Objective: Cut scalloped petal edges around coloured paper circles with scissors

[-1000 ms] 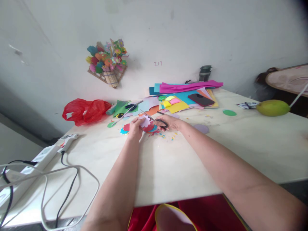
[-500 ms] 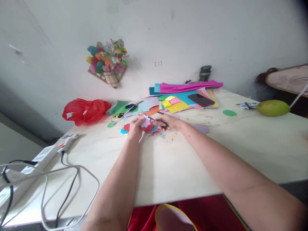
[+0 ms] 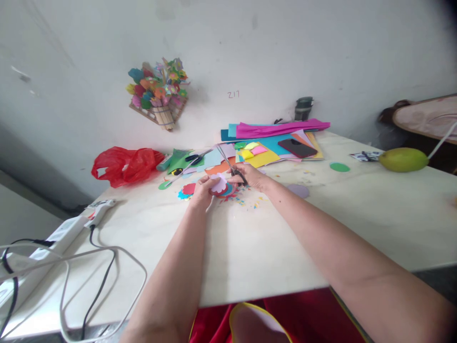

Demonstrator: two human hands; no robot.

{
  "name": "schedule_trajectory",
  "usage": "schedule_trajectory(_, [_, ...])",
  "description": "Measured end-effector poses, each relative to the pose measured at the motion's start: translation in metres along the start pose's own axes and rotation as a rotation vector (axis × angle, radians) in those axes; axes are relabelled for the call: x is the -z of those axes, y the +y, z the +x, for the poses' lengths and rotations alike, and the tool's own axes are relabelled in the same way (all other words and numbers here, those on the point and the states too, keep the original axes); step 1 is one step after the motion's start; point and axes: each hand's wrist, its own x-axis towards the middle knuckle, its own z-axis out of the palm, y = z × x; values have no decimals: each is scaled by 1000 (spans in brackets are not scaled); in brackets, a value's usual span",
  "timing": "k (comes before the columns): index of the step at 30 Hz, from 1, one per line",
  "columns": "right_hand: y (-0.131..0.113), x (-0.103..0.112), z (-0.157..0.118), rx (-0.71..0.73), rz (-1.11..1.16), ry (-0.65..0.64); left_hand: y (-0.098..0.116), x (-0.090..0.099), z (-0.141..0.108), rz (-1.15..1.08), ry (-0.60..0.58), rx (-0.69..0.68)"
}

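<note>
- Scissors (image 3: 233, 172) are just beyond and right of the lilac paper (image 3: 219, 184), long axis slanting away and a bit left, so the blades look to point past it, not across it.
- Right hand (image 3: 251, 176) is gripping the handles, so it's the nearer 1 to them.
- Left hand (image 3: 203, 189) pinches the lilac paper's left side, above the desk (image 3: 264, 252); can't tell if the right touches it too.

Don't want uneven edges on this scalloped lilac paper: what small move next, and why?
Perhaps rotate the scalloped lilac paper piece to check its rim: your left hand covers part of it, and the black-handled metal scissors in your right hand point clear of it.
</note>
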Motion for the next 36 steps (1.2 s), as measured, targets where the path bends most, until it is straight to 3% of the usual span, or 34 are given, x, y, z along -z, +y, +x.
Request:
schedule_trajectory(11, [-3,-11,0,49,60,32,-6,2,1,73,-109,30])
schedule_trajectory(18, [-6,-11,-1,2,86,90,-5,0,0,58,-91,28])
schedule_trajectory(28, [-2,-9,0,-3,49,35,-4,0,0,19,-30,10])
schedule_trajectory(36, [-5,-14,2,28,81,126,-2,-5,-3,16,-85,9])
